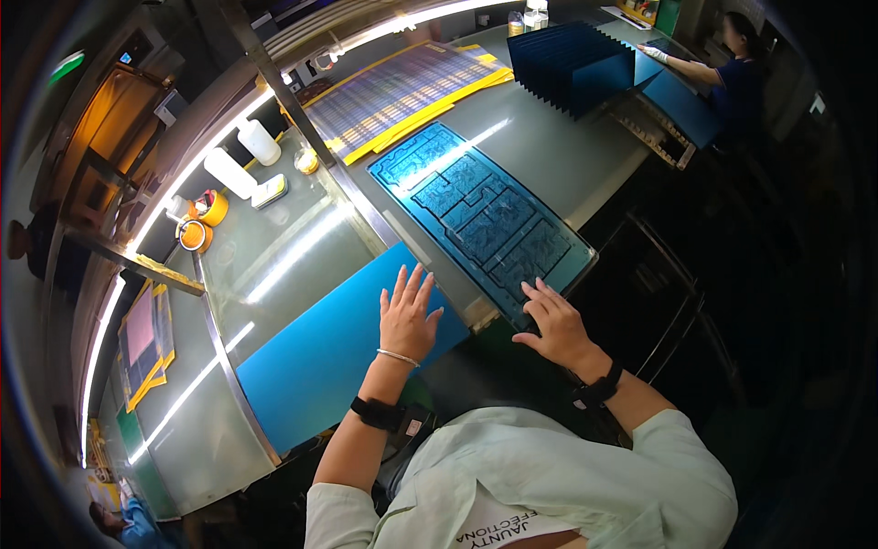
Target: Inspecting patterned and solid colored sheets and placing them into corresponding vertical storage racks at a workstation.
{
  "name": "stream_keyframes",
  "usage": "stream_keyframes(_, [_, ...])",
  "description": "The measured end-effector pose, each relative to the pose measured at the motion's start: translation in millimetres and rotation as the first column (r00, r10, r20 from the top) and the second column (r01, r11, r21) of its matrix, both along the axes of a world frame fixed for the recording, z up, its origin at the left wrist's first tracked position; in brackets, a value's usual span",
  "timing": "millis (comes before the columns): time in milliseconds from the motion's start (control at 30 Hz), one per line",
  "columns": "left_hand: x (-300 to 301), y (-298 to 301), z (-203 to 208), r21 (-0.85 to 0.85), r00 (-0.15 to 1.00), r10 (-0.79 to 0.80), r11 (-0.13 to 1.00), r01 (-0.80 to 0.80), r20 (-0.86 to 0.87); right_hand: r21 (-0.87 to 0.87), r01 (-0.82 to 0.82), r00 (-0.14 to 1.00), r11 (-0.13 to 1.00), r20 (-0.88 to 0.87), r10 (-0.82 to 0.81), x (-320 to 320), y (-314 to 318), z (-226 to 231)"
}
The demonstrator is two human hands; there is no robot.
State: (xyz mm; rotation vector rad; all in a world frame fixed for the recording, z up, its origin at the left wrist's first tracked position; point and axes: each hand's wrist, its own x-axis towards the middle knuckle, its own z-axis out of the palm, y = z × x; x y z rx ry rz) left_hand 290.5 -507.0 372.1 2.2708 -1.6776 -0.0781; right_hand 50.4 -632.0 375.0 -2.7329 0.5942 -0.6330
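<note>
A plain bright-blue sheet [315,357] lies flat on the worktable, its near edge toward my body. My left hand [407,316] is over its right part, fingers stretched out and nothing held; whether the palm presses on the sheet cannot be told. To the right lies a long blue panel [476,215] with dark circuit-like lines. My right hand [556,328] is at this panel's near end, fingers apart, fingertips over or touching its edge. Nothing shows in the right hand's grasp.
A metal-framed divider [315,146] with a light tube stands along the left. Behind it are white bottles [259,142] and orange tape rolls [194,236]. A yellow-edged striped screen [402,96] lies farther back. At the far right, a co-worker [732,82] works beside racked dark-blue panels [572,69].
</note>
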Motion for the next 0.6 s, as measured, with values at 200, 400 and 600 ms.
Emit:
stream_keyframes(200, [-11.6,-15.9,-9.8,-0.040,0.999,-0.041,0.998,0.040,-0.023,-0.067,-0.111,0.991,0.992,-0.078,0.106,-1.3,-9.4,-13.6])
stream_keyframes(400, [-22.2,-31.4,-11.2,-0.080,0.995,-0.092,0.992,0.094,0.032,-0.187,-0.247,0.969,0.951,-0.072,0.237,4.7,-31.7,-2.2])
stream_keyframes(600, [-20.1,-38.0,-12.0,-0.362,0.999,-0.007,0.932,-0.008,-0.041,0.559,-0.027,0.975,0.829,0.198,-0.101,5.8,-71.1,9.0])
